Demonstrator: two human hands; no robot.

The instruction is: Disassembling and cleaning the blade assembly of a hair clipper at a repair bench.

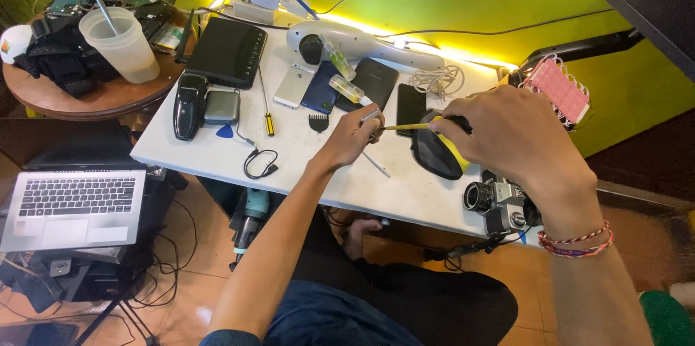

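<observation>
1. i see the right hand (pixel 517 129) closed round the black-and-yellow handle of a screwdriver (pixel 427 126), with the thin yellowish shaft pointing left across the white worktop (pixel 318 165).
2. the left hand (pixel 355 136) is pinched shut on a small grey metal part (pixel 371 115) right at the shaft's tip; what the part is exactly, i cannot tell.
3. both hands work just above the worktop's middle, beside a dark oval case (pixel 436 154) and a black phone (pixel 410 106).
4. handling, screwdriver: i judge it light and stiff. the rubbery handle should grip well; the slim shaft is smooth and would slide between fingers, so i would hold at the handle only.
5. handling, small part: i judge it very light, hard and easy to drop or flick away. a fingertip pinch on its sides, as shown, suits it; a loose hold risks it rolling off the edge.
6. nearby items: a film camera (pixel 499 205) sits at the worktop's near edge below the right wrist, and a second screwdriver (pixel 266 111) lies well apart to the left.
</observation>
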